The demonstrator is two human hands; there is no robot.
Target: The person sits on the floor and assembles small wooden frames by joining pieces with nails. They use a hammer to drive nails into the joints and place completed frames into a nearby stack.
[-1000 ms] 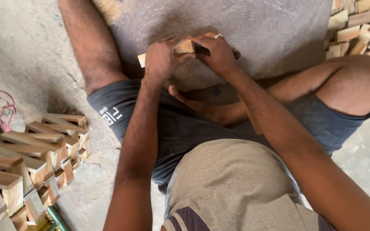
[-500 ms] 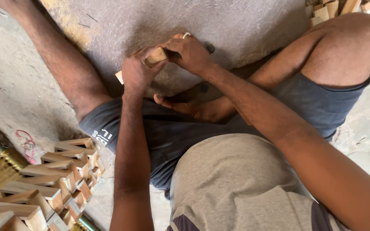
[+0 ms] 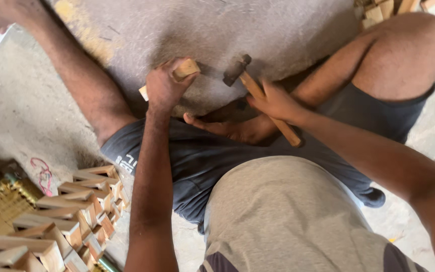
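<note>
Steadying a small wooden block [image 3: 183, 70] on the stone slab [image 3: 278, 25], left hand [image 3: 163, 88] is gripping it; right hand [image 3: 274, 100] is clasping the hammer [image 3: 258, 90], head poised just right of the block; a strike likely needs squaring.

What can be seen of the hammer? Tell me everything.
The hammer has a dark, worn metal head at its upper left end and a plain light wooden handle that slants down to the right. The right hand grips the handle near its middle. Its head hangs close above the grey stone slab, beside the wooden piece in the left hand.
</note>
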